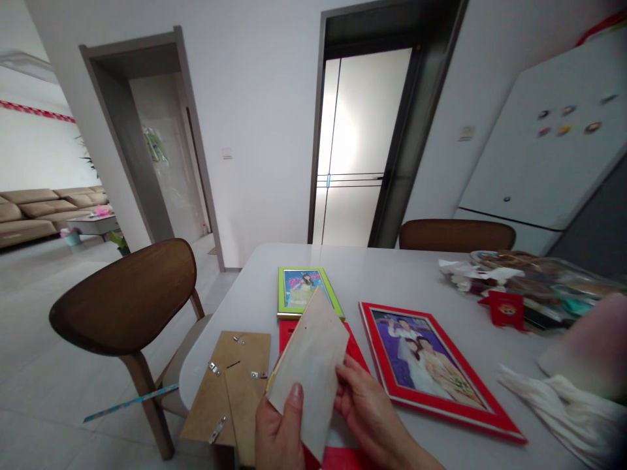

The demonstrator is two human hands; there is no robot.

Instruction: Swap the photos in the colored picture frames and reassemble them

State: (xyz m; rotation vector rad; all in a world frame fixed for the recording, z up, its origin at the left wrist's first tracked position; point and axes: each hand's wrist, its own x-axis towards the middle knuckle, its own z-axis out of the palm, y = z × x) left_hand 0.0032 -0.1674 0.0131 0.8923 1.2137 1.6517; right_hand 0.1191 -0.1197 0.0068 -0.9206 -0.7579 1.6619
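Above the table's near edge, my left hand (281, 427) grips a few off-white paper sheets (313, 365), its thumb flat on top. Their left edge shows thin layers, and what is on their undersides is hidden. My right hand (365, 405) pinches the right edge of the sheets with curled fingers. Below them lies a red frame (360, 356), mostly covered. A brown backing board (245, 356) with metal clips and a stand leg rests left of my hands. Just beyond the sheets is a green photo frame (284, 290); a larger red photo frame (443, 398) lies to the right.
The white table (392, 274) carries a small red packet (507, 309), plastic-wrapped items (543, 274) and a white cloth (563, 398) on its right side. One brown chair (125, 297) stands at the left, another chair (458, 235) at the far side. A patterned strip (130, 401) sticks out leftward.
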